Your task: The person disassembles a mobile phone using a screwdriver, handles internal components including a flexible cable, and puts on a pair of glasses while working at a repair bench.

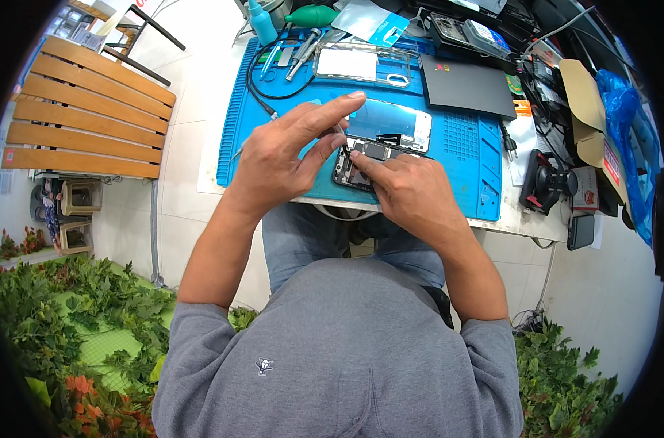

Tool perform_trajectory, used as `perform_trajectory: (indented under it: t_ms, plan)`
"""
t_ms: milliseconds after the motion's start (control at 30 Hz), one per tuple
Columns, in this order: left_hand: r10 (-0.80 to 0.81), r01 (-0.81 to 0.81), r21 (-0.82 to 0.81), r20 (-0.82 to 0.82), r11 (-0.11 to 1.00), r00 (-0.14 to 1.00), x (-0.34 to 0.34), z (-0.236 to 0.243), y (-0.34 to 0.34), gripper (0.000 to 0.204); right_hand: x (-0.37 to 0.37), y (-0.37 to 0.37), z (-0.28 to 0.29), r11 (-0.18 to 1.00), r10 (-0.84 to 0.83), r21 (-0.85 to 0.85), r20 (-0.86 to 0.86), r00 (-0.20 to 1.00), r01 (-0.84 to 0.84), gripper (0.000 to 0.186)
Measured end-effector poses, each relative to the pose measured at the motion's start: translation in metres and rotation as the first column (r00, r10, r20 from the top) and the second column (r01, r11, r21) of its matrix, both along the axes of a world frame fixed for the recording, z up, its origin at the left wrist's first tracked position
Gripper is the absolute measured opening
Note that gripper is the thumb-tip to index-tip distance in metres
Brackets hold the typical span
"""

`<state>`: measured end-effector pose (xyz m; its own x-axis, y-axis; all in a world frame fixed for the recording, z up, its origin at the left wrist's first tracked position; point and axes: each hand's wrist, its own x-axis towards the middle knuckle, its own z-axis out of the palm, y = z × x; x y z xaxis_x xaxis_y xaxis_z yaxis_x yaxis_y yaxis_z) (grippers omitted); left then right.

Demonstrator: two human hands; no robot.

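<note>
An opened smartphone lies on the blue repair mat at its near edge, its circuit boards and inner parts bare. Just beyond it rests the phone's screen panel, against the far side of the body. My left hand hovers over the phone's left end. Its index finger points out while the thumb and another finger pinch a thin, pale piece too small to name. My right hand grips the phone from the right, index fingertip pressed on the inner parts. Its thumb is mostly hidden.
Behind the phone lie a clear frame, a screwdriver, a black cable and a dark flat box. A blue bottle and green air blower stand farther back. Cables and cartons crowd the right; a slatted wooden bench is left.
</note>
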<state>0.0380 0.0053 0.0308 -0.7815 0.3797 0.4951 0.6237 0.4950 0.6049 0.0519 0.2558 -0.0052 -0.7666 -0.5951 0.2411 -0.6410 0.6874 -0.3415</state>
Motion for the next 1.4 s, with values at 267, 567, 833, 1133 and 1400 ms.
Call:
perform_trajectory:
  t_ms: [267,567,833,1133,1400]
  plan:
    - [-0.03,0.032,0.038,-0.071,0.999,0.997,-0.003,-0.011,0.002,0.067,0.0,-0.001,0.001,1.0,0.003,-0.013,-0.008,1.0,-0.003,0.039]
    - [-0.019,0.038,0.179,-0.108,0.983,0.994,-0.001,-0.026,0.002,0.072,0.0,0.002,0.004,0.998,0.048,-0.025,-0.062,0.997,-0.049,0.037]
    - [-0.035,0.055,0.156,-0.129,0.986,0.991,-0.001,-0.024,-0.001,0.069,0.0,0.001,0.009,0.995,-0.005,-0.097,-0.149,0.989,-0.009,0.028]
    - [-0.059,0.07,0.163,-0.071,0.984,0.996,-0.002,-0.024,0.001,0.075,-0.002,0.002,0.006,0.993,-0.036,-0.12,-0.12,0.992,0.021,0.026]
    - [0.134,-0.138,0.405,0.037,0.904,0.99,0.001,-0.04,0.004,0.084,-0.007,-0.002,0.006,0.968,-0.101,-0.243,-0.165,0.981,0.059,0.021]
